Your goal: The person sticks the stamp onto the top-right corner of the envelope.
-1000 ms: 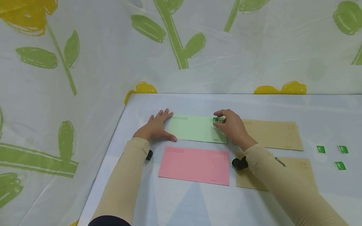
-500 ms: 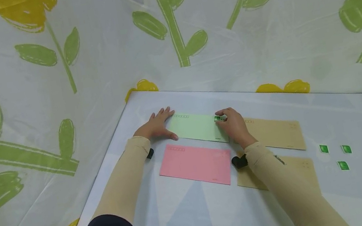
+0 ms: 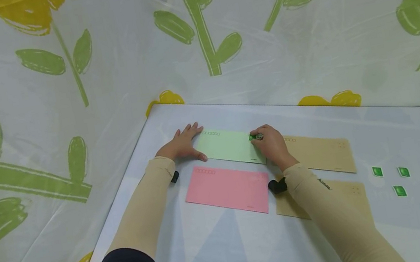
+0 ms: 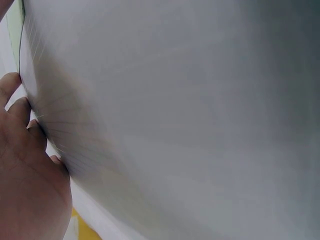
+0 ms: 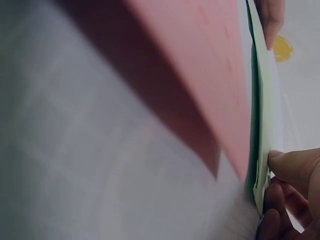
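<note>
A pale green envelope (image 3: 227, 146) lies flat at the back of the table. My left hand (image 3: 180, 145) rests with fingers spread at its left end; in the left wrist view part of that hand (image 4: 30, 170) lies against the table. At the envelope's upper right corner, my right hand (image 3: 272, 144) pinches a small green stamp (image 3: 252, 136) down against the paper. Fingers cover part of the stamp. In the right wrist view the right thumb touches the green envelope (image 5: 266, 110), other fingers curled beside it. A pink envelope (image 3: 226, 190) lies just nearer to me.
Right of the green envelope lies a brown envelope (image 3: 319, 154). A second brown envelope (image 3: 350, 197) is partly under my right forearm. Several loose green stamps (image 3: 400, 191) lie at the right. Flower-printed cloth (image 3: 115, 49) rises beyond the table's back and left edges.
My right fingers have lowered with the stamp onto the green envelope's corner. The left hand stays in place. The whole view has shifted slightly.
</note>
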Tool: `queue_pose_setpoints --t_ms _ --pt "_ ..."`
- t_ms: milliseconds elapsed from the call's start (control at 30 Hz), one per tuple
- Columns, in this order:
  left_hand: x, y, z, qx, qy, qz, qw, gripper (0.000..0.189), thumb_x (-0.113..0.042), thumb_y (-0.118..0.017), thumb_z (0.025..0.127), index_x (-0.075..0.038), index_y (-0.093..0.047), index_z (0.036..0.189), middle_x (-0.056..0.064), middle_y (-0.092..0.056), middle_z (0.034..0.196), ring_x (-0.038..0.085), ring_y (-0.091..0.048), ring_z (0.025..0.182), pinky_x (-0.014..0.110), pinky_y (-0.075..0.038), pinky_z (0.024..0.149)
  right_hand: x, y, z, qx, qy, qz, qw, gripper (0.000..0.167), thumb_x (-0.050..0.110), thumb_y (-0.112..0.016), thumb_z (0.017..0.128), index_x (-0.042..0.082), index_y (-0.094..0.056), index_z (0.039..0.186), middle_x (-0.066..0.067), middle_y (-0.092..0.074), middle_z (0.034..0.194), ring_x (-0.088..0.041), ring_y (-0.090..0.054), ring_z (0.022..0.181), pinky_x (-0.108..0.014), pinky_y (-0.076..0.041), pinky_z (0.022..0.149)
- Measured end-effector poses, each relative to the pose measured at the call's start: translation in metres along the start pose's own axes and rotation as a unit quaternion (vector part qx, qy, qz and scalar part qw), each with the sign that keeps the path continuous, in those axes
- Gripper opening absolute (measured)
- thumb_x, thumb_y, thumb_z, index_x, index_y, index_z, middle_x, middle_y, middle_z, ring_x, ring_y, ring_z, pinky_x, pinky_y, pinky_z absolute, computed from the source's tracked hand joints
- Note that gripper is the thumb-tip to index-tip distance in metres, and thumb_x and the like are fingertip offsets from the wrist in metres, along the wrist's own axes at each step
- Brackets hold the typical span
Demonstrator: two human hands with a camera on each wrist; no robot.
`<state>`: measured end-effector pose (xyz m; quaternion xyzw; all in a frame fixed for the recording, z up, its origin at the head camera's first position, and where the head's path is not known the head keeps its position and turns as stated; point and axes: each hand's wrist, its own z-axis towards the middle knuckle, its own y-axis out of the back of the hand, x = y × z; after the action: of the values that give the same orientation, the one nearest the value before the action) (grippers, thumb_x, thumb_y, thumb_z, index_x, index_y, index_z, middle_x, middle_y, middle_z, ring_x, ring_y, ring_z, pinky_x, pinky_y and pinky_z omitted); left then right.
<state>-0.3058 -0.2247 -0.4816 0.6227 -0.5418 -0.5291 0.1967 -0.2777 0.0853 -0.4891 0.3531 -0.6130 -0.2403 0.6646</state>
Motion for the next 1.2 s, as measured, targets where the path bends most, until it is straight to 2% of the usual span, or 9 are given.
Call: queue_pose_setpoints --t_ms 433,1200 --pt "0.0027 -0.0017 0.0013 0.001 -0.006 -0.001 1.0 0.12 -0.051 -0.089 0.073 -0.017 -0.019 0.164 0.003 -0.001 0.172 0.023 0.007 0.157 0.044 0.008 0.126 0.0015 -0.0027 0.0014 0.012 -0.018 -0.017 0.9996 0.028 0.016 -0.069 0.098 0.005 -0.073 0.124 -0.016 -0.058 0.136 -0.037 -0.056 0.126 -0.051 -0.048 0.105" --pt "0.0022 0.0005 0.001 0.006 -0.002 0.0 1.0 0.118 -0.052 -0.088 0.075 -0.018 -0.019 0.165 0.002 -0.002 0.172 0.022 0.007 0.157 0.043 0.008 0.126 0.0059 -0.0019 0.0012 0.011 -0.019 -0.02 0.9996 0.028 0.016 -0.069 0.098 0.004 -0.073 0.123 -0.017 -0.058 0.136 -0.037 -0.055 0.127 -0.052 -0.048 0.105"
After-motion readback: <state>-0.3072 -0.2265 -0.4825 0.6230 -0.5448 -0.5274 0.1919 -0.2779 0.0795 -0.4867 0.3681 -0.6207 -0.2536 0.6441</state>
